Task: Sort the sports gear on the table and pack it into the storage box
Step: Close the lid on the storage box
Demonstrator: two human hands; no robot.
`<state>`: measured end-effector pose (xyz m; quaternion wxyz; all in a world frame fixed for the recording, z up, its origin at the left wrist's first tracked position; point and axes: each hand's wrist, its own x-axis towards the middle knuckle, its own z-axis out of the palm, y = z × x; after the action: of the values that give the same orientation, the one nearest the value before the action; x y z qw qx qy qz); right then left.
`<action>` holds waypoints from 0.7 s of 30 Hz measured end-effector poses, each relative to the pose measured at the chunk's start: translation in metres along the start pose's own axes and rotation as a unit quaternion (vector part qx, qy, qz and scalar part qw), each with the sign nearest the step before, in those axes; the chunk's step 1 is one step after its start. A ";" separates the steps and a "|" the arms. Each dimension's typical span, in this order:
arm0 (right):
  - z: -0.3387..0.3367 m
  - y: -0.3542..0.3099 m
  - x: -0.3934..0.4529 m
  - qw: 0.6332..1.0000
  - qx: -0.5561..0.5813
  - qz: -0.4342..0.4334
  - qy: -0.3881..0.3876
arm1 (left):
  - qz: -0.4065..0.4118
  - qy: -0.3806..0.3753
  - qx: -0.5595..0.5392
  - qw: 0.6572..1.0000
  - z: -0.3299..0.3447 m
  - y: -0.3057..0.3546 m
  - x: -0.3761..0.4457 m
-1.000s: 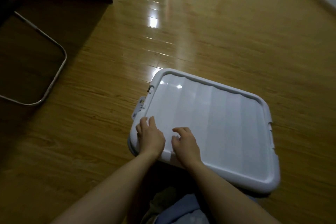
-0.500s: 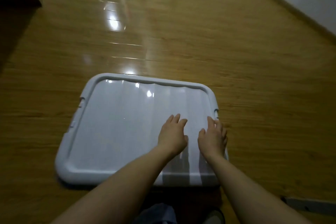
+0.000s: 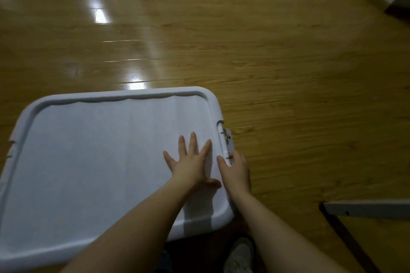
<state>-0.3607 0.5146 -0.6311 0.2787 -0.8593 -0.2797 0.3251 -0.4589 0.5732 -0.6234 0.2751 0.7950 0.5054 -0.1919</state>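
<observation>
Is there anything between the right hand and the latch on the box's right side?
No, nothing visible. The right hand is already at the latch on the lid's right edge, its fingers curled over it. The left hand lies flat on the lid beside it.

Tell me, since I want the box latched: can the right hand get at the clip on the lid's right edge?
Probably yes. The right hand is already at the lid's right edge, its fingers curled over beside the latch clip; nothing lies between them.

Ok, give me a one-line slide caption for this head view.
Left hand pressed flat on the white box lid while the right hand works the side latch, on a wooden floor.
</observation>
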 end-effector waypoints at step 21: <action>-0.007 -0.023 0.013 0.991 0.086 0.095 -0.048 | -0.022 0.000 0.026 0.999 -0.002 0.009 0.005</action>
<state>-0.3546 0.5366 -0.6167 0.3058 -0.8383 -0.1810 0.4136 -0.4488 0.5746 -0.6227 0.2504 0.7902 0.5178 -0.2113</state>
